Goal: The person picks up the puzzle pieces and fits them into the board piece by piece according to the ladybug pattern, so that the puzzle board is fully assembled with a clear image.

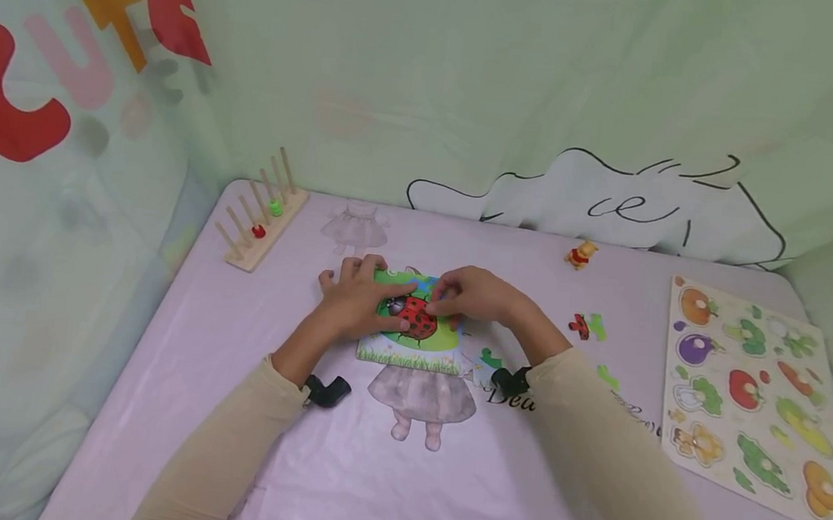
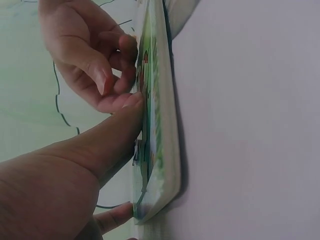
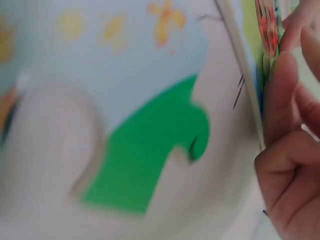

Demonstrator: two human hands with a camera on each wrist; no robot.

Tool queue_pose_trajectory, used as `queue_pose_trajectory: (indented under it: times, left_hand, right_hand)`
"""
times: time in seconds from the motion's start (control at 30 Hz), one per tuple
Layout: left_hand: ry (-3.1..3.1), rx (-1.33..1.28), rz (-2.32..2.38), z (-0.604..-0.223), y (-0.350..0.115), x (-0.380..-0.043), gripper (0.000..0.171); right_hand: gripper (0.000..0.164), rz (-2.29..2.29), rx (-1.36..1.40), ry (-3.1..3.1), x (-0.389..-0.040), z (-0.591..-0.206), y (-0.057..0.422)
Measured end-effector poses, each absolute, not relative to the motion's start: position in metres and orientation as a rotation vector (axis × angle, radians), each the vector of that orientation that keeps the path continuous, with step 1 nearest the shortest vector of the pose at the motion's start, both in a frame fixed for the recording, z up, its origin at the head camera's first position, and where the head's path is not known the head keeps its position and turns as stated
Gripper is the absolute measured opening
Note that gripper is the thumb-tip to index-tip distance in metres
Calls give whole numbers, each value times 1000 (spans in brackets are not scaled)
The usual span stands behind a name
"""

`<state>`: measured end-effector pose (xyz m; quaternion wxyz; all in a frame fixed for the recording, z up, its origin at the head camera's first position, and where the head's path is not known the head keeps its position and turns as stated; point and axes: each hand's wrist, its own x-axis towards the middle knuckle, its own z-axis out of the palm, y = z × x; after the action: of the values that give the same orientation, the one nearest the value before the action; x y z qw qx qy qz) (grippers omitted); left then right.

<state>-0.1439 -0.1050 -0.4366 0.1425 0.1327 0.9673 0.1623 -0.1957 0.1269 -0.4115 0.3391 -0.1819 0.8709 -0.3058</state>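
A ladybug jigsaw puzzle (image 1: 420,340) in a shallow board lies mid-table. My left hand (image 1: 357,304) is spread over its left side in the head view, the thumb resting on the ladybug picture. In the left wrist view the left thumb (image 2: 120,130) presses on slightly raised pieces. Bent fingers of my right hand (image 1: 479,294) touch the ladybug's right side. The left wrist view shows a gap between the right thumb and fingers, with no piece visible in it. A loose puzzle piece with a green patch (image 3: 145,155) lies beside the board, blurred in the right wrist view.
More loose pieces, one red (image 1: 579,326) and one green (image 1: 607,376), lie to the right. A wooden vegetable puzzle board (image 1: 763,411) covers the right side. A small bear figure (image 1: 580,255) stands at the back. A wooden peg stand (image 1: 251,257) is at the back left.
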Motion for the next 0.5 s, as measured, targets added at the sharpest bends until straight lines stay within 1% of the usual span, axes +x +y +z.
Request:
queue_pose_trajectory:
  times: [0.17,0.37,0.5]
  left_hand:
    - [2785,369,470,-436,-103,-144,64]
    - [2769,334,469,-434,-102,-143,64]
    - [2761,325,473,-435,-103,-142,64]
  right_hand:
    - [21,-863,-454,2251,-195,-412,143]
    - [27,-876,-430,2274,-191,-398,166]
    - [26,-845,-400,2329,-189,-390,184]
